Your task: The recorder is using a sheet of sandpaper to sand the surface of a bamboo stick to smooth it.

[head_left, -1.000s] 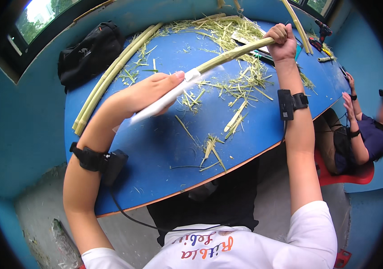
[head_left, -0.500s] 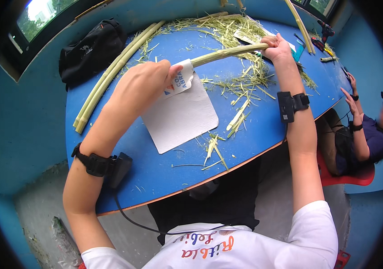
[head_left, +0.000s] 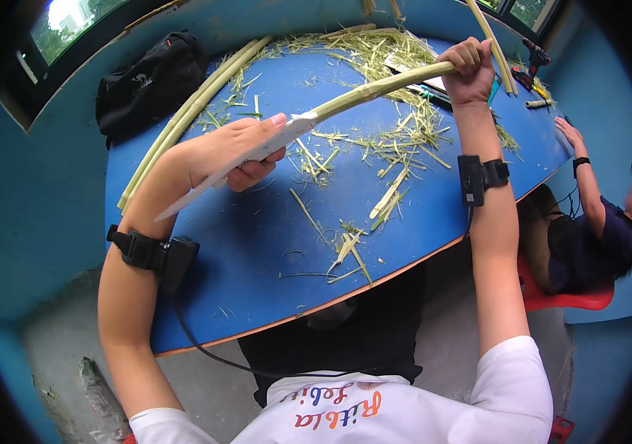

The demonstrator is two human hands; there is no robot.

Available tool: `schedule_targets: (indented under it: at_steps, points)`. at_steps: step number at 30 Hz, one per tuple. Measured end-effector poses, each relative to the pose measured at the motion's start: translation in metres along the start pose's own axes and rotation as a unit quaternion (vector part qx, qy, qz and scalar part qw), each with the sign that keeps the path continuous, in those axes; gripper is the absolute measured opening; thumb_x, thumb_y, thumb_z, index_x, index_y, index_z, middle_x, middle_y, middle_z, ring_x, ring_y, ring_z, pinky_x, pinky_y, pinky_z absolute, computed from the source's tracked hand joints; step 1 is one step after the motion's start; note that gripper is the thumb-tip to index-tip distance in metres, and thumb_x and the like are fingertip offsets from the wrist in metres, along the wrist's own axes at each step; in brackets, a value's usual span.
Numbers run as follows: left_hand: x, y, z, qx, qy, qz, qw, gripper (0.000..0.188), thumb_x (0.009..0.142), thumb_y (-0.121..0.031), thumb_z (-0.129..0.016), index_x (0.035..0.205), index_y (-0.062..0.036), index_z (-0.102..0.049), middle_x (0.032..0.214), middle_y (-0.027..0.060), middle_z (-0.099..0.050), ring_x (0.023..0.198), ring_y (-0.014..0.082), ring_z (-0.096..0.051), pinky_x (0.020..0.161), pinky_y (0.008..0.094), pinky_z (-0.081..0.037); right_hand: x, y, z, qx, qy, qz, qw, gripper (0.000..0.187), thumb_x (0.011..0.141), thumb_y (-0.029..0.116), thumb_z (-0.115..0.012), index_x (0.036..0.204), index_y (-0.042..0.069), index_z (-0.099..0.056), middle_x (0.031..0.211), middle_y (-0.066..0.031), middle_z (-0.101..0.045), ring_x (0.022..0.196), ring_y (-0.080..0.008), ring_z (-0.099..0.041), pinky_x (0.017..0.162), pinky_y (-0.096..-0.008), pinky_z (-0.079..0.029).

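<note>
A pale green peeled cane (head_left: 375, 90) is raised over the blue table, slanting up to the right. My right hand (head_left: 468, 74) is closed in a fist round its upper right end. My left hand (head_left: 219, 154) grips a white sheet of sandpaper (head_left: 280, 138), which now shows nearly edge-on. The thumb lies on top of the sheet and the fingers are curled beneath it. Where the sheet meets the cane, its edge is bent about the left part. Whatever length of cane lies past the sheet is hidden.
Green shavings (head_left: 416, 118) litter the blue table (head_left: 249, 288). Two long canes (head_left: 182, 111) lie along its left edge beside a black bag (head_left: 154, 83). A cordless drill (head_left: 536, 55) sits at the far right. Another person (head_left: 590, 237) is seated at the right side.
The sandpaper has turned from face-up to nearly edge-on as my left hand rolled and shifted slightly down and left. My right hand has moved a little up and right with the cane.
</note>
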State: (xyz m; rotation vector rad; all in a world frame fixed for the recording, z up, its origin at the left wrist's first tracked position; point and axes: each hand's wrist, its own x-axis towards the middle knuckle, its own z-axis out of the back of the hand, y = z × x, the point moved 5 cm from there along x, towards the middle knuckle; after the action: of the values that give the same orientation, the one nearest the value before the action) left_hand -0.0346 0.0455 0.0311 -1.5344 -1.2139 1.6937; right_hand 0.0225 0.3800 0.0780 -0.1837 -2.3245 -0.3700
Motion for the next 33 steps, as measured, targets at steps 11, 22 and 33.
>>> schedule_targets:
  at_steps: [11, 22, 33]
  points:
    - [-0.011, -0.042, -0.006, 0.654, -0.392, -0.203, 0.614, 0.051, 0.096, -0.039, -0.035, 0.069, -0.0015, -0.058, 0.065, 0.0175, -0.058, 0.059, 0.0313, -0.056, 0.061, 0.0379, -0.046, -0.032, 0.006, 0.050, -0.031, -0.520, 0.145, 0.842, 0.051, 0.096, 0.043, -0.031, 0.055, 0.012, -0.029, 0.045, 0.0031, -0.024, 0.037, -0.0108, -0.022, 0.037, -0.0230, -0.021]
    - [-0.016, -0.044, -0.006, 0.489, -0.287, -0.156, 0.809, 0.051, 0.096, -0.043, -0.034, 0.085, 0.0035, -0.054, 0.063, 0.0145, -0.050, 0.059, 0.0238, -0.050, 0.061, 0.0333, -0.042, -0.012, 0.007, 0.026, 0.027, -0.201, 0.057, 0.978, 0.053, 0.095, 0.045, -0.031, 0.055, 0.012, -0.030, 0.046, 0.0025, -0.024, 0.041, -0.0109, -0.024, 0.043, -0.0243, -0.026]
    - [-0.001, -0.007, 0.002, 0.166, -0.133, -0.049, 0.976, 0.051, 0.093, -0.049, -0.038, 0.090, -0.0042, -0.060, 0.068, -0.0031, -0.056, 0.054, 0.0007, -0.050, 0.048, 0.0193, -0.042, -0.005, 0.002, -0.001, -0.024, 0.012, -0.009, 1.000, 0.041, 0.088, 0.028, -0.053, 0.055, 0.015, -0.033, 0.047, 0.0057, -0.024, 0.043, -0.0078, -0.027, 0.046, -0.0224, -0.027]
